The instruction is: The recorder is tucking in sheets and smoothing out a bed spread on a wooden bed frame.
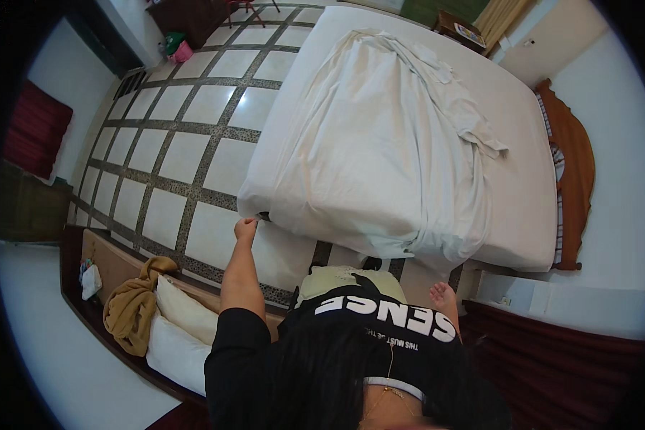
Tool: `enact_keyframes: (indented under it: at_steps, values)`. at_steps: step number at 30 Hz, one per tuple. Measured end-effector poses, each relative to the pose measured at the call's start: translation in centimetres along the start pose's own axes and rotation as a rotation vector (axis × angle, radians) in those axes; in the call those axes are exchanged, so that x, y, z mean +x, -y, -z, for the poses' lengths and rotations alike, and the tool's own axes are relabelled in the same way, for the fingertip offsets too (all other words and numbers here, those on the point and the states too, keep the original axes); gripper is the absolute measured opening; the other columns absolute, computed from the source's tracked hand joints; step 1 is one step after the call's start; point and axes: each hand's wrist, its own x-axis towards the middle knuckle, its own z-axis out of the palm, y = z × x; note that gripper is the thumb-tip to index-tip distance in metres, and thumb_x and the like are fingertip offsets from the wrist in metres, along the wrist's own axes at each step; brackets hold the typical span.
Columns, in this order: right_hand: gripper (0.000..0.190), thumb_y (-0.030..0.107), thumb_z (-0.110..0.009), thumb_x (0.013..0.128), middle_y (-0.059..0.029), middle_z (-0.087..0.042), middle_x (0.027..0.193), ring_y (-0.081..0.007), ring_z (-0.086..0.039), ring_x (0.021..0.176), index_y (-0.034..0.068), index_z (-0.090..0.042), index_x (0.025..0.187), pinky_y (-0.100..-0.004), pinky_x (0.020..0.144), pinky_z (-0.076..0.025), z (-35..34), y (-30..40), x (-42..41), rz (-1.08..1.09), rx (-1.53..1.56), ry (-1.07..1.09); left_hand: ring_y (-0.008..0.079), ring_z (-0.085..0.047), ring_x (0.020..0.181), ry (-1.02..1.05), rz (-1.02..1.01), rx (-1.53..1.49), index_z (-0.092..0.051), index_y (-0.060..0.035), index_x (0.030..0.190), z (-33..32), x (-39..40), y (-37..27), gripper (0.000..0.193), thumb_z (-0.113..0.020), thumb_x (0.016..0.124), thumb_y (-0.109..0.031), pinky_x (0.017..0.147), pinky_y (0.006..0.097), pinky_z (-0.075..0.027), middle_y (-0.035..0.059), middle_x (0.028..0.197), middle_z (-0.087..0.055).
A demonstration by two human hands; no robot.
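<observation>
A bed with a fitted white sheet (521, 215) stands before me. A loose, rumpled white sheet (365, 140) is spread over its middle, bunched in folds on the right and hanging over the near side. My left hand (245, 228) is curled at the near left corner of the mattress, beside a small dark patch under the edge. Whether its fingers grip the fabric there is hard to make out. My right hand (443, 295) is raised beside my body, palm up, fingers loosely apart, with nothing in it. It is apart from the bed.
A carved wooden headboard (578, 177) borders the bed on the right. At lower left, a wooden bench (107, 250) holds white pillows (174, 352) and a brown blanket (131, 312). A pink bin (181, 52) stands on the tiled floor (180, 156). A side table (446, 24) is beyond the bed.
</observation>
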Motion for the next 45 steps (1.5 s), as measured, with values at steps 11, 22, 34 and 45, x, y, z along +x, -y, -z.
enact_keyframes:
  at_steps: [11,22,34,45]
  values:
    - [0.034,0.031,-0.045,0.095,-0.0092,-0.057,0.104,-0.0276,-0.059,0.087,0.006,-0.050,0.117,-0.0373,0.070,-0.046,-14.6,-0.8,-2.7,0.010,-0.268,0.243,0.0156,-0.063,0.072,0.171,0.049,-0.244,-0.067,-0.0026,0.093,-1.6,6.6,0.5,0.020,-0.065,0.079,-0.016,0.063,0.0302,-0.049,0.0061,0.083,-0.067]
    - [0.034,0.033,-0.048,0.091,-0.0099,-0.064,0.094,-0.0197,-0.064,0.071,0.006,-0.056,0.109,-0.0275,0.054,-0.047,-42.2,-0.1,10.6,0.179,-0.601,0.243,0.0138,-0.061,0.070,0.631,0.197,-0.170,-0.060,-0.0073,0.104,0.0,12.5,-7.5,0.029,-0.060,0.084,-0.028,0.052,0.0266,-0.044,0.0039,0.087,-0.065]
    - [0.040,0.031,-0.069,0.076,-0.0171,-0.055,0.107,-0.0299,-0.052,0.102,0.004,-0.060,0.105,-0.0374,0.089,-0.042,-78.3,-11.9,6.7,1.061,-0.905,0.338,0.0105,-0.059,0.083,0.777,0.240,-0.087,-0.059,-0.0114,0.109,5.3,27.0,-12.2,0.032,-0.053,0.091,-0.038,0.065,0.0274,-0.043,-0.0007,0.099,-0.062]
    - [0.084,0.038,-0.085,0.054,-0.0206,-0.053,0.103,-0.0351,-0.054,0.097,0.001,-0.038,0.113,-0.0413,0.083,-0.044,-86.6,-12.9,6.0,0.830,-0.798,-0.296,0.0146,-0.063,0.082,0.847,0.323,-0.058,-0.057,-0.0089,0.111,18.4,49.7,-8.1,0.030,-0.054,0.091,-0.031,0.069,0.0291,-0.049,0.0029,0.103,-0.063]
